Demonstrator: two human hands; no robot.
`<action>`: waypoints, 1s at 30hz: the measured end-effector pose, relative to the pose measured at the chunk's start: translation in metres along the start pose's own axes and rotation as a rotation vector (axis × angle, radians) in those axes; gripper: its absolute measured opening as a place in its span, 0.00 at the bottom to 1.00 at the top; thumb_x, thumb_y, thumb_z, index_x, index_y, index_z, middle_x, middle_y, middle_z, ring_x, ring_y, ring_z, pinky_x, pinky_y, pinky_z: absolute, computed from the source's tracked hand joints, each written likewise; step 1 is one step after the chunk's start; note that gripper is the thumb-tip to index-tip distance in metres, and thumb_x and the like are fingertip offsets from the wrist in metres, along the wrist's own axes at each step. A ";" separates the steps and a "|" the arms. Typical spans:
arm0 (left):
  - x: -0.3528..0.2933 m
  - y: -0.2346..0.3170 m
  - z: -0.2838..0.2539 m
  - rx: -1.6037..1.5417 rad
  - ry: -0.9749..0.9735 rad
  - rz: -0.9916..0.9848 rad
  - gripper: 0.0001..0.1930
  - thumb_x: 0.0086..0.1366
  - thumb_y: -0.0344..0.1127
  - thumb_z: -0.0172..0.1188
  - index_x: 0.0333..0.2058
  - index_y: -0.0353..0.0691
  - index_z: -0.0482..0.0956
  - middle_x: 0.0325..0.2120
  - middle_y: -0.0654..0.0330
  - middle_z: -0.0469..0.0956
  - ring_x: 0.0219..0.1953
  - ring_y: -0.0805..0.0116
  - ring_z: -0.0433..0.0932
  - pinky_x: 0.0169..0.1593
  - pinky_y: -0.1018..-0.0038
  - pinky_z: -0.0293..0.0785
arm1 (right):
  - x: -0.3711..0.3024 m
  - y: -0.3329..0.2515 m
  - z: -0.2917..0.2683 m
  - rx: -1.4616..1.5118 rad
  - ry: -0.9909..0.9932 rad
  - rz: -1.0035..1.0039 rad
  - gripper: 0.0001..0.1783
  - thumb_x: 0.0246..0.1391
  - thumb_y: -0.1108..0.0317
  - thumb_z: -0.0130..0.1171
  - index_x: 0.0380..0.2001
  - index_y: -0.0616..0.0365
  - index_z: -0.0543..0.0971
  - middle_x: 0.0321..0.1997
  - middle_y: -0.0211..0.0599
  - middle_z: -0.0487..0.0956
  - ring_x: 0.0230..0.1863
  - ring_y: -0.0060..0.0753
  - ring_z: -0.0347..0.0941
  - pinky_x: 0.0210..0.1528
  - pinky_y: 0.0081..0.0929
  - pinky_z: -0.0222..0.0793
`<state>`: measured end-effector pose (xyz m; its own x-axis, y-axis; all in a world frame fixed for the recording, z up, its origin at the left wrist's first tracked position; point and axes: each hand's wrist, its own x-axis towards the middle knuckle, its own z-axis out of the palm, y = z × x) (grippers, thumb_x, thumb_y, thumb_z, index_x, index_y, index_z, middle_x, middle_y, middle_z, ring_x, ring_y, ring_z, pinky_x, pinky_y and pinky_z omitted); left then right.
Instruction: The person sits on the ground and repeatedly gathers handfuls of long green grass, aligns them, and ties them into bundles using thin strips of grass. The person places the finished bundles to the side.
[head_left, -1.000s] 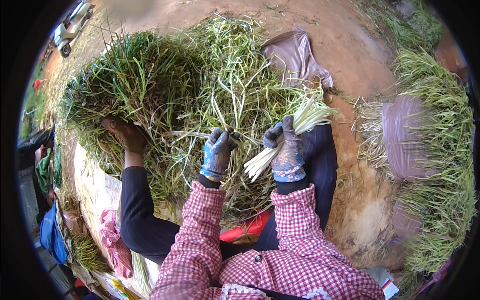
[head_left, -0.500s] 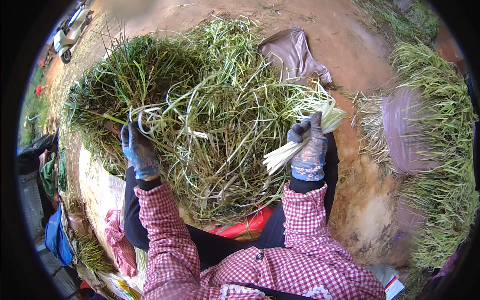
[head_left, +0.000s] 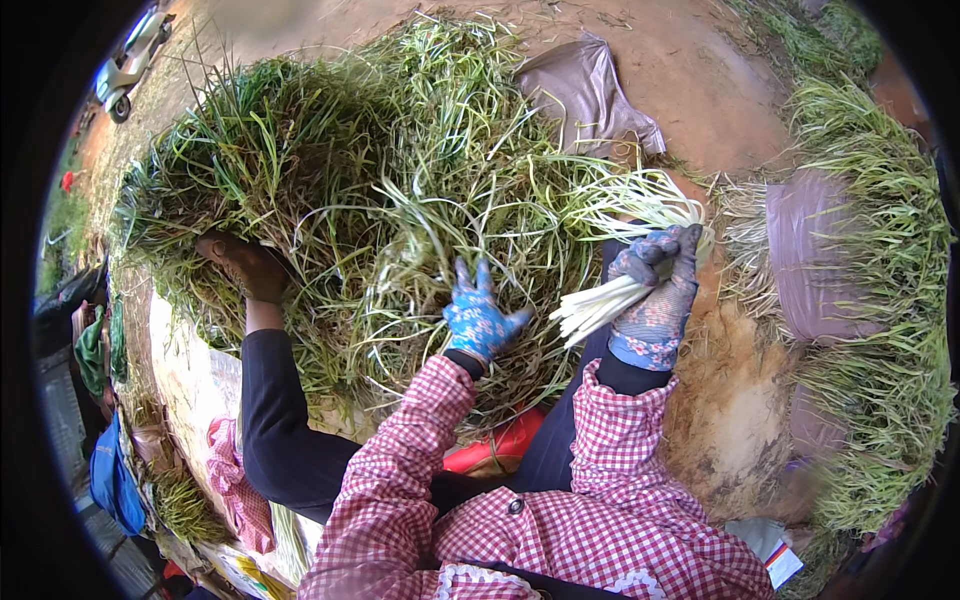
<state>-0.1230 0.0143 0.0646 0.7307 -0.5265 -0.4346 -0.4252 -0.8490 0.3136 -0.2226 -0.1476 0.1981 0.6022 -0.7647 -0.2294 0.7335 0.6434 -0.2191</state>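
Observation:
My right hand (head_left: 656,292), in a patterned glove dirtied at the fingers, is wrapped round a bundle of white leafy stalks (head_left: 600,307). The cut-looking white ends stick out to the left, and thin pale leaves fan out beyond the fingers. My left hand (head_left: 482,318), in a blue flowered glove, is over the near middle of a large heap of tangled green leaves (head_left: 440,130). Its fingers are spread, with nothing visibly gripped; loose pale strands lie just beyond the fingertips.
My leg and shoe (head_left: 245,265) press against the heap's left side. A crumpled purplish plastic sheet (head_left: 585,90) lies behind it. On the right stand leafy bundles (head_left: 870,420) with a purple plastic wrap (head_left: 815,260). Something red (head_left: 510,440) sits between my legs; a scooter (head_left: 125,75) stands far left.
My left hand has moved right and nearer, from the heap's left side to its middle, fingers now spread. My right hand has shifted slightly right, still holding the stalks. The shoe is now uncovered.

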 end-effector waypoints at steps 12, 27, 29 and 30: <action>-0.031 -0.080 -0.001 -0.081 -0.021 -0.012 0.33 0.45 0.34 0.66 0.53 0.39 0.67 0.39 0.44 0.77 0.44 0.48 0.76 0.47 0.62 0.72 | -0.001 -0.034 -0.015 -0.057 0.083 -0.060 0.13 0.55 0.55 0.57 0.23 0.50 0.74 0.19 0.25 0.75 0.14 0.19 0.64 0.13 0.16 0.57; -0.019 -0.247 -0.032 -0.909 1.069 -0.168 0.21 0.49 0.16 0.58 0.45 0.34 0.74 0.37 0.58 0.79 0.34 0.65 0.78 0.37 0.70 0.76 | -0.017 -0.147 -0.054 0.316 -0.234 -0.137 0.15 0.53 0.55 0.58 0.20 0.52 0.76 0.19 0.27 0.75 0.15 0.17 0.62 0.22 0.18 0.64; -0.010 -0.281 -0.011 -1.565 1.047 -0.298 0.22 0.50 0.15 0.55 0.46 0.35 0.74 0.38 0.56 0.78 0.34 0.63 0.77 0.38 0.67 0.76 | -0.035 -0.180 -0.041 0.209 -0.150 -0.250 0.15 0.52 0.56 0.58 0.18 0.52 0.74 0.19 0.26 0.75 0.15 0.16 0.62 0.22 0.18 0.64; -0.005 -0.294 -0.013 -2.005 0.913 -0.011 0.24 0.50 0.15 0.52 0.48 0.37 0.72 0.38 0.54 0.78 0.32 0.61 0.77 0.38 0.65 0.76 | -0.044 -0.196 -0.028 0.124 -0.157 -0.383 0.13 0.51 0.59 0.59 0.17 0.52 0.74 0.18 0.25 0.74 0.15 0.16 0.63 0.22 0.17 0.65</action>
<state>0.0054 0.2672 -0.0151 0.9626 0.1445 -0.2292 0.0938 0.6161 0.7821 -0.4019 -0.2391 0.2246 0.3128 -0.9498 -0.0049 0.9399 0.3103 -0.1422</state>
